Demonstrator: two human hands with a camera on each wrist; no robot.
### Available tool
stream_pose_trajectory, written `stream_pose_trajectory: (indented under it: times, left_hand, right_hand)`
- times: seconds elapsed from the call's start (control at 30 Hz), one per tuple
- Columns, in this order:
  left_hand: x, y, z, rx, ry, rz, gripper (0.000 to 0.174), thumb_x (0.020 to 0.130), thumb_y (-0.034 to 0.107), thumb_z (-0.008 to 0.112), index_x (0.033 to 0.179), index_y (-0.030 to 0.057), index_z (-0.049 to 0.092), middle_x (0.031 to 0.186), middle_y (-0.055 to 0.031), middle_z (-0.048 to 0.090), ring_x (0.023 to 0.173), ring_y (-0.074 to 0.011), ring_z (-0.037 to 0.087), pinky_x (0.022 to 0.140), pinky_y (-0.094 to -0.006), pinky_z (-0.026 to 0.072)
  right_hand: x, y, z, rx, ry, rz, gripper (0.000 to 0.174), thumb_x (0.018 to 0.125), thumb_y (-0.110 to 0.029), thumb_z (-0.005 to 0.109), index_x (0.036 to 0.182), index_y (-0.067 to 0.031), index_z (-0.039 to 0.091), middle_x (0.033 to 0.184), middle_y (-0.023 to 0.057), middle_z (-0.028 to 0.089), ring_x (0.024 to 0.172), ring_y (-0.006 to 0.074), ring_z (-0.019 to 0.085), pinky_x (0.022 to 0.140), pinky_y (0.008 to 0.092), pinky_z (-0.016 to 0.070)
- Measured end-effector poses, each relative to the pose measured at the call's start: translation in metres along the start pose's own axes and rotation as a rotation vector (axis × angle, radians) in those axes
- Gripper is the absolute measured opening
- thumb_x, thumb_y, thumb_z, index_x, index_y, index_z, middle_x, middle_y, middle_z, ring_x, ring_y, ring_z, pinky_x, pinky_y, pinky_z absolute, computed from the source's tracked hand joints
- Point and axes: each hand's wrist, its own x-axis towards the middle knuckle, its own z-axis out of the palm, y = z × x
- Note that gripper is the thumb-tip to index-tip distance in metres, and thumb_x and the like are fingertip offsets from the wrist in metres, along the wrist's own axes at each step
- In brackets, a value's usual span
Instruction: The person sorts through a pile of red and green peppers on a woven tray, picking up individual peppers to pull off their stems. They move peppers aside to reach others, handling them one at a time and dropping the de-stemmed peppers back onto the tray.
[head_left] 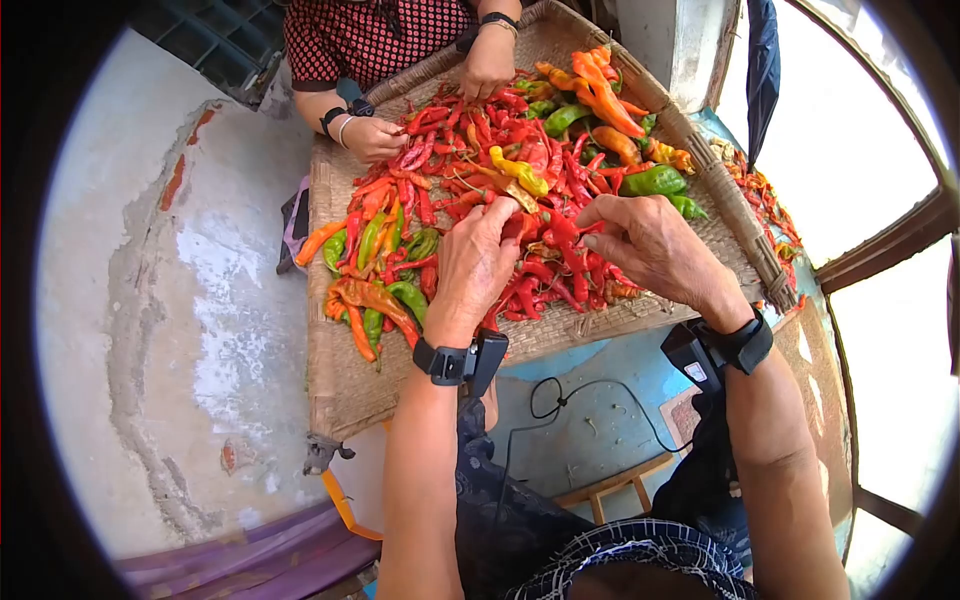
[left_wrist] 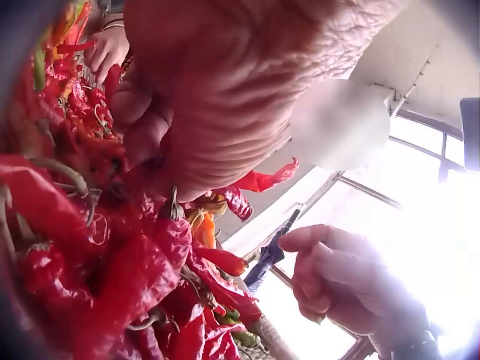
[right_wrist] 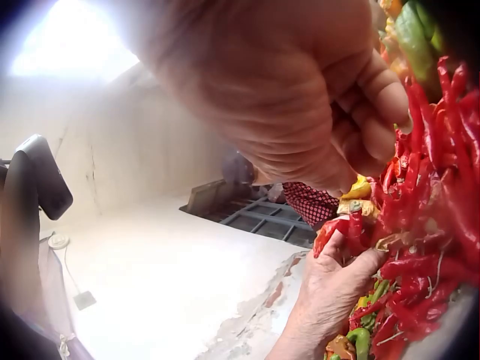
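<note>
Beside the dried peppers on the woven tray [head_left: 345, 385], my left hand [head_left: 472, 262] pinches a red chili pepper [right_wrist: 330, 235] between thumb and fingers. A pale dried pepper [head_left: 519, 196] lies just past its fingertips. Over the right part of the red pile [head_left: 540, 285], my right hand [head_left: 660, 250] has loosely curled fingers with nothing between them; its thumb and index finger are apart. The left wrist view shows this right hand [left_wrist: 341, 281] raised clear of the peppers. A yellow pepper [head_left: 520, 172] rests on the pile between the hands.
Across the tray, another person's hands [head_left: 373, 139] work in the peppers. Orange and green peppers [head_left: 655, 181] lie at the right, with a mixed heap [head_left: 375, 290] at the left. More peppers [head_left: 770, 205] lie beyond the tray's rim. A cable [head_left: 600, 383] runs below.
</note>
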Motion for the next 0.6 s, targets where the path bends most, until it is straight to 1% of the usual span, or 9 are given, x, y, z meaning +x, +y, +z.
stream_pose_trajectory:
  times: [0.07,0.13,0.3,0.37,0.4,0.43,0.53,0.57,0.6]
  left_hand:
    - [-0.015,0.011,-0.006,0.061,-0.065,-0.044,0.037,0.076,-0.002,0.059,0.112,0.0072,0.059,0.103,-0.0193,0.063,0.09,-0.0379,0.062,0.078,-0.0419,0.0501]
    - [-0.028,0.006,-0.005,-0.046,-0.018,0.059,0.039,0.077,-0.007,0.057,0.113,0.0073,0.06,0.111,-0.0185,0.059,0.097,-0.0368,0.061,0.081,-0.041,0.0496]
    - [-0.035,-0.001,-0.022,-0.178,0.04,0.094,0.027,0.079,-0.005,0.053,0.103,0.0031,0.063,0.111,-0.0152,0.059,0.096,-0.0324,0.061,0.083,-0.0376,0.0491]
    - [-0.036,0.005,-0.035,-0.279,-0.196,-0.118,0.023,0.08,-0.004,0.051,0.099,0.002,0.063,0.115,-0.0169,0.058,0.102,-0.034,0.06,0.087,-0.0378,0.0481]
    - [-0.037,0.004,-0.038,-0.26,-0.219,-0.135,0.02,0.08,-0.003,0.052,0.096,0.0017,0.062,0.114,-0.0166,0.058,0.099,-0.0316,0.061,0.087,-0.0361,0.0483]
    - [-0.039,0.0,-0.038,-0.264,-0.207,-0.133,0.02,0.08,-0.003,0.052,0.096,0.0017,0.062,0.114,-0.0166,0.058,0.099,-0.0316,0.061,0.087,-0.0361,0.0483]
    - [-0.041,-0.011,-0.032,0.165,0.151,0.114,0.02,0.082,-0.001,0.055,0.101,0.0024,0.06,0.109,-0.0154,0.058,0.084,-0.0241,0.062,0.08,-0.0329,0.0512]
    - [-0.039,-0.012,-0.029,0.161,0.153,0.113,0.02,0.082,-0.001,0.055,0.101,0.0024,0.06,0.109,-0.0154,0.058,0.084,-0.0241,0.062,0.08,-0.0329,0.0512]
    - [-0.034,0.0,-0.03,-0.033,0.133,-0.023,0.022,0.084,0.0,0.057,0.105,0.0024,0.059,0.112,-0.0155,0.058,0.085,-0.0238,0.063,0.079,-0.0331,0.0517]
  right_hand:
    - [0.0,0.003,0.002,-0.029,-0.004,0.009,0.015,0.081,-0.011,0.063,0.094,-0.0037,0.065,0.066,0.0181,0.061,0.065,0.0356,0.064,0.062,0.0427,0.0508]
    - [0.0,0.007,0.006,-0.055,-0.011,0.019,0.015,0.081,-0.012,0.063,0.094,-0.0046,0.065,0.067,0.0186,0.061,0.067,0.0361,0.064,0.062,0.0433,0.051]
    - [-0.003,0.019,0.018,-0.189,0.012,-0.071,0.013,0.083,-0.014,0.062,0.093,-0.0063,0.064,0.073,0.0184,0.063,0.071,0.0376,0.064,0.063,0.0459,0.0514]
    - [-0.004,0.02,0.024,-0.241,-0.049,-0.016,0.012,0.084,-0.015,0.062,0.092,-0.0061,0.062,0.073,0.0177,0.063,0.071,0.0378,0.064,0.063,0.047,0.051]
    - [-0.003,0.021,0.026,-0.26,-0.066,-0.002,0.013,0.084,-0.015,0.062,0.092,-0.006,0.061,0.073,0.0178,0.062,0.072,0.0377,0.064,0.063,0.0473,0.0508]
    - [-0.002,0.02,0.026,-0.281,-0.081,0.008,0.013,0.084,-0.015,0.062,0.092,-0.0059,0.061,0.072,0.018,0.062,0.072,0.0376,0.064,0.062,0.0476,0.0506]
    - [-0.002,0.017,0.029,-0.304,-0.109,0.049,0.014,0.086,-0.014,0.059,0.097,-0.0057,0.062,0.078,0.0187,0.062,0.076,0.0382,0.062,0.066,0.0464,0.0496]
    - [-0.003,0.017,0.031,-0.315,-0.094,0.047,0.014,0.086,-0.014,0.059,0.097,-0.0055,0.061,0.077,0.0186,0.062,0.076,0.0382,0.062,0.066,0.0465,0.0497]
    - [-0.003,0.017,0.032,-0.318,-0.089,0.043,0.014,0.086,-0.013,0.06,0.096,-0.0048,0.06,0.077,0.0177,0.062,0.076,0.0378,0.062,0.065,0.0457,0.05]
